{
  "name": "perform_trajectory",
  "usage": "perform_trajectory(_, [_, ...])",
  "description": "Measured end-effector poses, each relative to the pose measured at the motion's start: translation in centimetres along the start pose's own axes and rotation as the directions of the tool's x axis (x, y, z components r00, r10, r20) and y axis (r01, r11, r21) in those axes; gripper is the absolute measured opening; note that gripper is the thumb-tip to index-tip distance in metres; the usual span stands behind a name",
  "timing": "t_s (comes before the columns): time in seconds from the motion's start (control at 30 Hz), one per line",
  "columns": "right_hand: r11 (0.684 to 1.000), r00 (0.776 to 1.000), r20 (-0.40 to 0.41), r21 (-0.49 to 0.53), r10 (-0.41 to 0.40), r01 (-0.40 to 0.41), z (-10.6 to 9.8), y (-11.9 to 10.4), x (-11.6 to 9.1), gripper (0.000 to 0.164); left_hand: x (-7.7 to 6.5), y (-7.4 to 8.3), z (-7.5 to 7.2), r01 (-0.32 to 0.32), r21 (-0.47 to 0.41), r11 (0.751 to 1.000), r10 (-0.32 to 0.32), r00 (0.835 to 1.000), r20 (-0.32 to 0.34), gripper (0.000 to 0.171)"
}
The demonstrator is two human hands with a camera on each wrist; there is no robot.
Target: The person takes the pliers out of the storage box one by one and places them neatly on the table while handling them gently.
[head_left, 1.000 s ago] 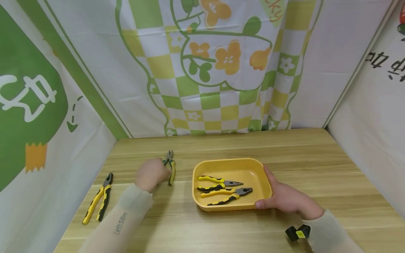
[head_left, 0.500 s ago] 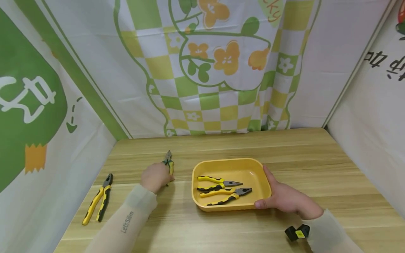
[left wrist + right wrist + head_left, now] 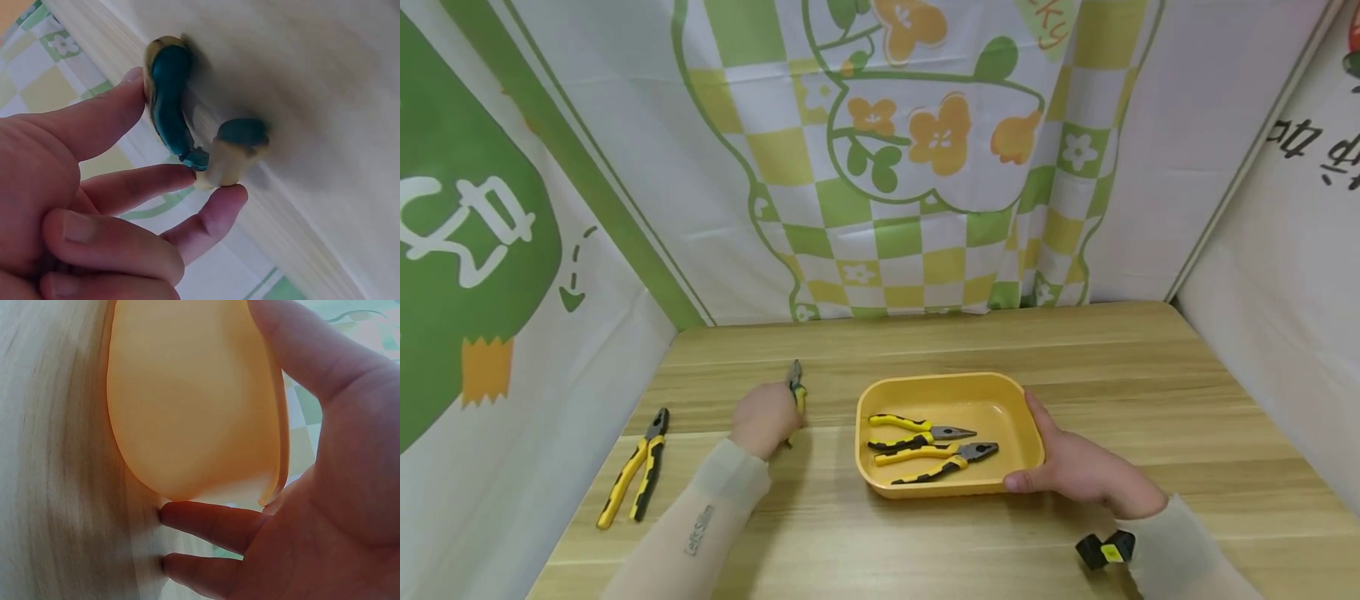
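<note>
My left hand [image 3: 765, 419] pinches the handles of small green-and-yellow pliers [image 3: 796, 375] on the left half of the table, their metal jaws pointing away from me. In the left wrist view the thumb presses one handle [image 3: 169, 97] and two fingertips touch the other; the metal head is out of sight there. My right hand [image 3: 1075, 467] grips the right end of a yellow plastic box [image 3: 1009, 425], thumb at the near corner. Inside the box lie needle-nose pliers [image 3: 951, 432] and a pair of combination pliers [image 3: 977, 452], both yellow and black.
Larger yellow-and-black pliers [image 3: 647, 450] lie on the wooden table [image 3: 865, 550] at far left, handles spread. A printed curtain [image 3: 917, 250] borders the back edge, with fabric walls at both sides. A black device [image 3: 1105, 550] sits at my right wrist.
My left hand has closed round the green-and-yellow pliers, and their handles have come together. The pliers have shifted slightly left. My right hand and the box have stayed in place.
</note>
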State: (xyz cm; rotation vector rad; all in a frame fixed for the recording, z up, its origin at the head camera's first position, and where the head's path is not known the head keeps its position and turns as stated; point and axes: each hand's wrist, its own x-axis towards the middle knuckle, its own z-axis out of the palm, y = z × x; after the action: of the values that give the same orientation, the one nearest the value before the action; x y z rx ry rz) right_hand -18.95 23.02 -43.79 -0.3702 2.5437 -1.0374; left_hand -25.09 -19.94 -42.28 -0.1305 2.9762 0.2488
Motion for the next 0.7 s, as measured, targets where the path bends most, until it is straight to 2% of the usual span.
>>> perform_trajectory(0.2, [1.0,1.0,0.0,0.008,-0.011,0.011,0.0,-0.1,0.0,0.133,-2.4,-1.9,-0.3,0.028,0.002,1.0,-0.028,1.0,0.012,0.028])
perform_trajectory(0.4, [1.0,1.0,0.001,0.008,-0.01,0.01,0.0,-0.1,0.0,0.134,-4.7,-4.8,-0.7,0.068,0.025,0.997,-0.07,0.996,0.064,0.027])
perform_trajectory(0.57, [1.0,1.0,0.003,0.002,-0.008,0.008,-0.1,-0.2,-0.1,0.134,-5.6,-7.0,-1.1,0.175,0.024,0.984,-0.177,0.977,0.116,0.029])
perform_trajectory(0.63, [1.0,1.0,0.002,0.001,-0.012,0.012,-0.2,-0.2,-0.1,0.134,-6.1,-7.7,-1.3,0.182,0.021,0.983,-0.183,0.976,0.12,0.027])
perform_trajectory(0.7, [1.0,1.0,0.001,-0.001,-0.017,0.017,-0.2,-0.3,-0.2,0.134,-6.6,-8.3,-1.3,0.153,0.026,0.988,-0.155,0.982,0.105,0.024])
